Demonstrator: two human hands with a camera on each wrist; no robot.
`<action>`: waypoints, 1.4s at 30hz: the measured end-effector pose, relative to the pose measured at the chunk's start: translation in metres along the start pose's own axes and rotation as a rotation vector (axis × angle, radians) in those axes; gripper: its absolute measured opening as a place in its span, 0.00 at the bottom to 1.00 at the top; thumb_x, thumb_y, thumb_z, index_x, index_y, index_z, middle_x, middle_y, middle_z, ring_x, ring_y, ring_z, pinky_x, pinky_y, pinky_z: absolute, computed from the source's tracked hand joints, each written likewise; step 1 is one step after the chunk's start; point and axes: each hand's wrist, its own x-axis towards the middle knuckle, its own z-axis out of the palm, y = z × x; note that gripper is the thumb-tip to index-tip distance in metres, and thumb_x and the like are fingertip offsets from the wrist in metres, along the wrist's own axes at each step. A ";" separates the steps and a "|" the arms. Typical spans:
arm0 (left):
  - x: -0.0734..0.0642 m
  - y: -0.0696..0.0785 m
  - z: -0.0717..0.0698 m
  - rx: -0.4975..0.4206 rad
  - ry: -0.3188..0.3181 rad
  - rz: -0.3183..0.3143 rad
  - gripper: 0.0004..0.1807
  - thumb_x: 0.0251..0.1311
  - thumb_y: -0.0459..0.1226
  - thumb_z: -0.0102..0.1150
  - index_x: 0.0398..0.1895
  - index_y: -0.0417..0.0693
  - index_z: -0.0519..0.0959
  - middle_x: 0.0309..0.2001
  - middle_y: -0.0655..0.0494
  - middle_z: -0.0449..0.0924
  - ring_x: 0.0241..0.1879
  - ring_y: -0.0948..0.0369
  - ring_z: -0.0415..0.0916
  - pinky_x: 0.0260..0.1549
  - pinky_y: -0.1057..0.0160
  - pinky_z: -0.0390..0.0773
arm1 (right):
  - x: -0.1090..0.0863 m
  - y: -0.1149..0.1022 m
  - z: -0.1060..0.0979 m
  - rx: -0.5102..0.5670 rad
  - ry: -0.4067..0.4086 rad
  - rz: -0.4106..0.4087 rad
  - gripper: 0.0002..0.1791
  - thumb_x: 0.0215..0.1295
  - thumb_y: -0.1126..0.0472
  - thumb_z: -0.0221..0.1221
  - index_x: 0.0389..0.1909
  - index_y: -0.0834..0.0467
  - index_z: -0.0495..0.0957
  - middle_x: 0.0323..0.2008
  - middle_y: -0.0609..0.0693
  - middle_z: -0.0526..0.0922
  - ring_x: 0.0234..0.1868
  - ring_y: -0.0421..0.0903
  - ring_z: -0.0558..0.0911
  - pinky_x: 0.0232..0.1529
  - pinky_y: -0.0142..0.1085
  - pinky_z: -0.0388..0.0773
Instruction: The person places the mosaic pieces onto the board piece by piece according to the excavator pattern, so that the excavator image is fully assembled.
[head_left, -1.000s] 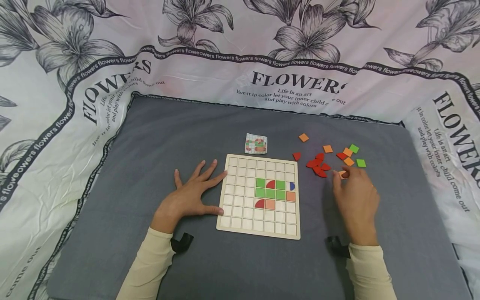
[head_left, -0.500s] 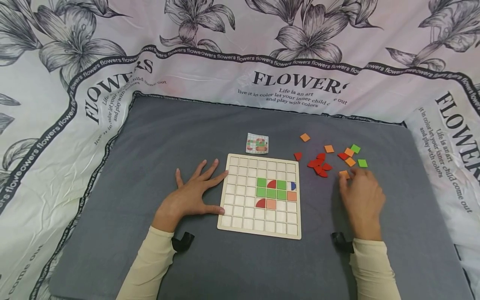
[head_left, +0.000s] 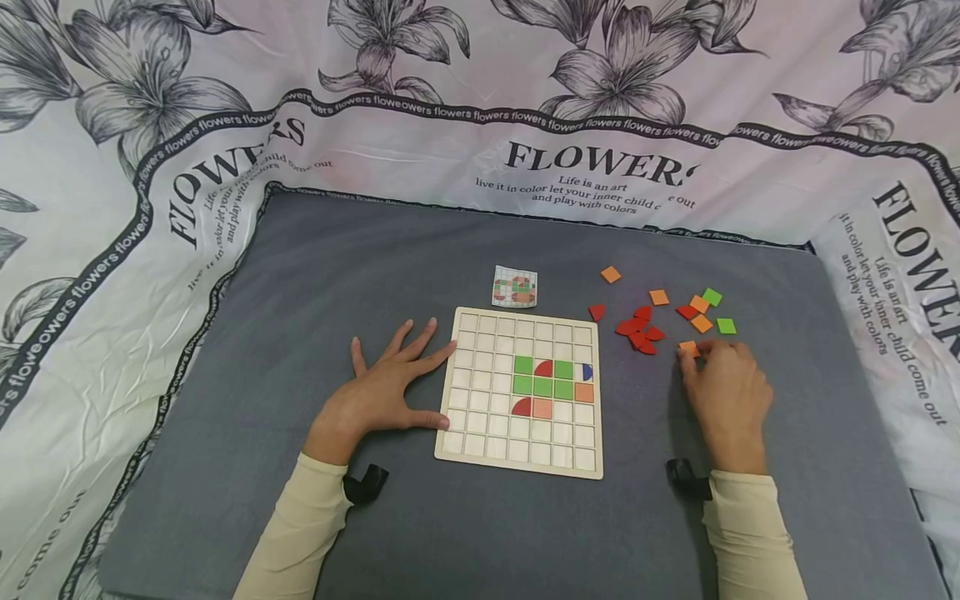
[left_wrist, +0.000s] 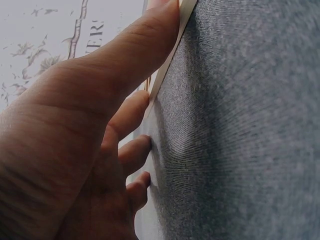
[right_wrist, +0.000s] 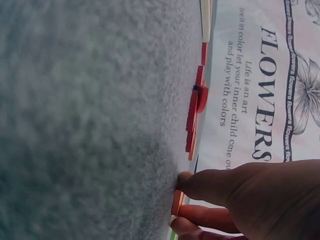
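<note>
A light wooden grid board (head_left: pixel 480 433) lies on the grey cloth, with green, red and orange tiles and one blue-and-white tile in some of its cells. My left hand (head_left: pixel 378 400) is spread beside it, thumb and index fingertip touching its left edge. In the left wrist view, the left thumb (left_wrist: pixel 130 45) lies against the board's rim. To the right of the board, my right hand (head_left: pixel 723 400) pinches an orange square tile (head_left: pixel 688 349) low at the cloth. The right wrist view has this orange tile (right_wrist: pixel 177 201) between thumb and fingers.
Loose red quarter-round tiles (head_left: pixel 637 329) form a small pile just left of the right hand. More orange tiles (head_left: pixel 658 297) and green tiles (head_left: pixel 725 326) lie behind it. A printed pattern card (head_left: pixel 514 287) sits behind the board. A flower-print curtain (head_left: pixel 420 158) borders the table.
My right hand has shifted slightly to the right, so more of the orange tile shows beside its fingers. The left hand and the board have stayed put.
</note>
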 end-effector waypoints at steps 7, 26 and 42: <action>0.000 0.000 -0.001 0.000 0.006 0.006 0.63 0.46 0.68 0.78 0.85 0.70 0.56 0.87 0.59 0.40 0.86 0.47 0.29 0.64 0.17 0.18 | 0.007 0.004 -0.002 0.016 -0.029 -0.018 0.19 0.72 0.52 0.65 0.49 0.65 0.87 0.44 0.68 0.82 0.34 0.72 0.82 0.21 0.61 0.74; -0.001 0.001 -0.002 -0.006 -0.001 0.005 0.62 0.47 0.68 0.78 0.85 0.69 0.57 0.87 0.58 0.40 0.86 0.47 0.29 0.64 0.17 0.17 | 0.010 0.005 -0.009 0.110 -0.077 -0.162 0.18 0.64 0.62 0.68 0.47 0.73 0.85 0.41 0.69 0.87 0.38 0.65 0.83 0.37 0.60 0.79; -0.001 0.000 -0.001 -0.009 0.015 0.016 0.62 0.47 0.67 0.78 0.85 0.68 0.57 0.87 0.57 0.41 0.86 0.46 0.30 0.63 0.16 0.18 | -0.024 -0.048 -0.020 0.209 0.021 -0.351 0.15 0.64 0.69 0.68 0.50 0.71 0.84 0.46 0.66 0.82 0.48 0.64 0.80 0.47 0.60 0.80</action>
